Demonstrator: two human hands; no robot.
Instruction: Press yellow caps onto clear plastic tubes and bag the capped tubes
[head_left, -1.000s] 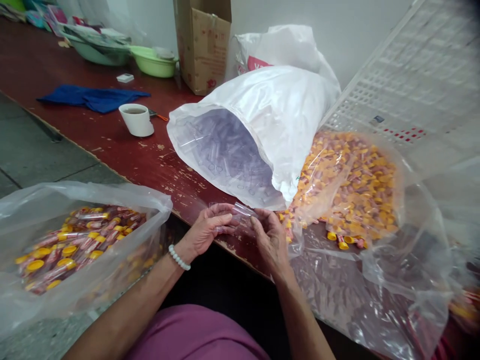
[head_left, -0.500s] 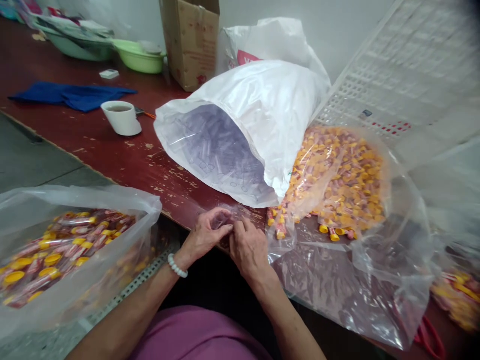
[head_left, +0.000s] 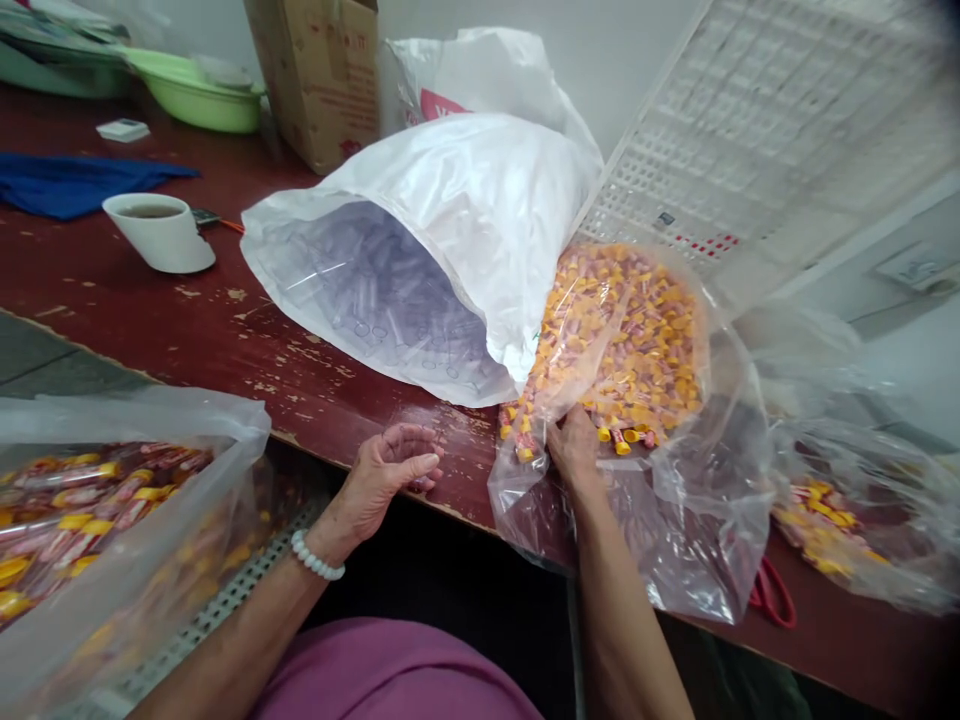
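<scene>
My left hand [head_left: 394, 470] is held over the table's front edge, fingers curled and thumb laid across. A clear plastic tube, hard to make out, is in its grip. To the right, my right hand [head_left: 576, 450] reaches to the near edge of a pile of small yellow-capped pieces [head_left: 637, 335] in an open clear plastic bag [head_left: 675, 545]; its fingertips are hidden. Behind my left hand lies a white sack [head_left: 480, 200], its mouth toward me, full of clear tubes [head_left: 405, 290]. At the left, filled tubes with yellow caps [head_left: 82, 520] lie in a large plastic bag [head_left: 225, 425].
A white cup [head_left: 161, 240] with dark liquid and a blue cloth [head_left: 75, 180] are on the red table [head_left: 247, 340]. Behind stand a green basin [head_left: 202, 95], a cardboard box [head_left: 322, 80] and a leaning white crate [head_left: 720, 130]. Red-handled scissors [head_left: 772, 590] lie at the right.
My right hand has left my left hand and moved right to the yellow-capped pieces. My left hand stays near the table edge. The view has shifted to the right.
</scene>
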